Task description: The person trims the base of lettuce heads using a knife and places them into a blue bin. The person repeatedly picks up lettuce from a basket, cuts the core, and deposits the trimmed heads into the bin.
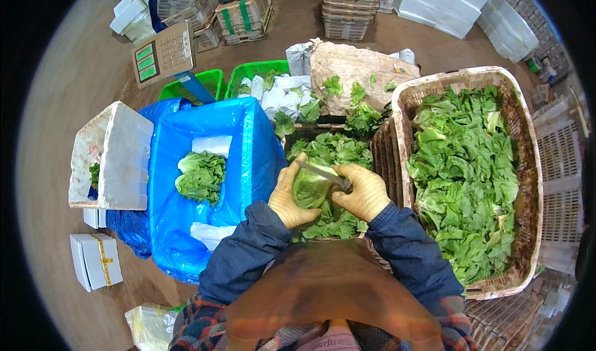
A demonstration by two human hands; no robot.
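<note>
My left hand [289,195], in a pale yellow glove, is closed around a head of leafy lettuce [308,192]. In my gloved right hand [365,190] is a knife [323,172], its blade lying across the top of the head and pointing to my left thumb. Whether the edge touches the lettuce I cannot tell. Beneath both hands, loose green leaves [337,148] fill a crate. To the left stands a container lined with blue plastic [200,118], where trimmed lettuce heads [201,176] rest on the bottom.
A large dirty white crate [535,211] of lettuce leaves [465,174] stands at right. Left are a foam box [128,160] and a digital scale display [165,53]. Beyond my hands lies a stained board [349,62], beside a green crate [260,67] holding white-wrapped bundles [279,102].
</note>
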